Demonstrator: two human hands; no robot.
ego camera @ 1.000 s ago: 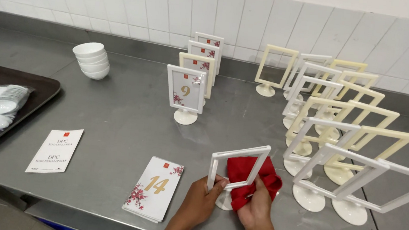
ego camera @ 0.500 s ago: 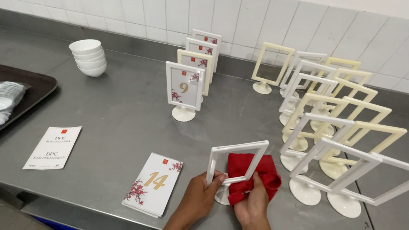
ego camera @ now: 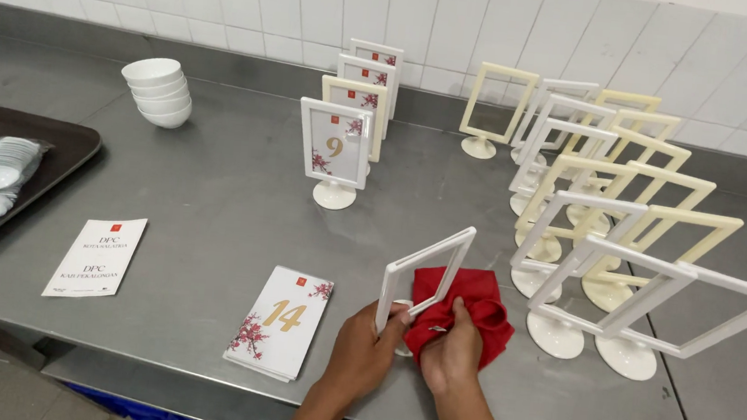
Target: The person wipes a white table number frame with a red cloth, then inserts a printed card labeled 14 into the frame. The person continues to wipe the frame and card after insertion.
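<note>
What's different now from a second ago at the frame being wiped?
Little. The left hand still holds the empty white frame by its lower edge, and the right hand still presses the red cloth against it; the cloth looks slightly more bunched. No grip was taken or let go. The number card, stacked bowls and rows of frames stayed put.

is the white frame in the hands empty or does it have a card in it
Empty: through the white frame, held by the left hand, the steel table and the red cloth show.
</note>
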